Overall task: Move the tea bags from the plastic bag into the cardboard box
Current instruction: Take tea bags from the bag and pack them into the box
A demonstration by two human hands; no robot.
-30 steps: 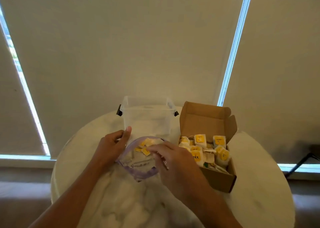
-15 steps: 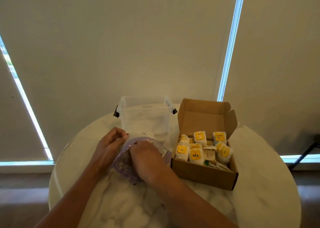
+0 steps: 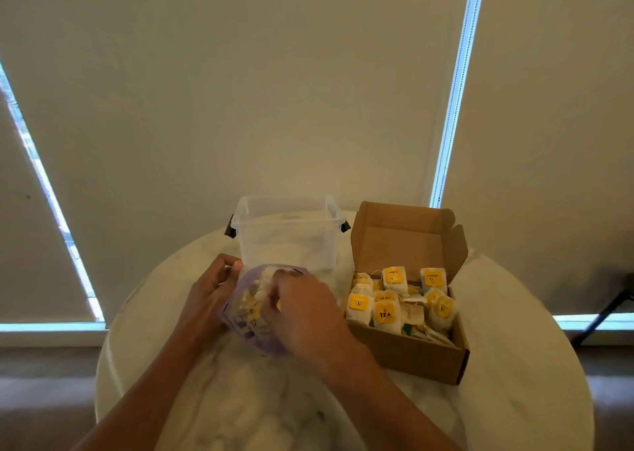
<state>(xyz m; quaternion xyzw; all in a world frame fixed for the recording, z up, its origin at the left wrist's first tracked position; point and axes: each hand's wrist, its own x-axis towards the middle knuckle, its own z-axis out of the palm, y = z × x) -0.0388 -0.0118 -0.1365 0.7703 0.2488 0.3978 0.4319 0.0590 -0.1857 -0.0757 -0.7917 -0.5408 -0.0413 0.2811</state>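
Reaching into the open mouth of a clear bag (image 3: pixel 240 320) on a round marbled bench (image 3: pixel 514 382), a person's right hand (image 3: pixel 305 313) curls its fingers down among the tea bags (image 3: pixel 255 294) inside. The fingertips are hidden behind the knuckles, so whether they pinch anything cannot be told. The left hand (image 3: pixel 209 296) grips the bag's left rim, thumb and fingers curled round the plastic. Most of the bag's contents are masked by the right hand or blurred through the film, and the purple print on its near side is too small to read. Just right of the bag stands an open cardboard box (image 3: pixel 411 358), its lid flap upright, packed with more tea bags in white wrappers with yellow tags. One front label (image 3: pixel 385 313) reads "TEA"; the lettering on the others cannot be made out. Something dark green lies half buried at the box's front. Behind the bag sits a clear tub (image 3: pixel 284 241) with black clips (image 3: pixel 344 225) at its sides; what it holds is hard to make out. Both forearms are cut off by the lower edge. Pale blinds (image 3: pixel 240 90) fill the background, with strips of daylight at their edges.
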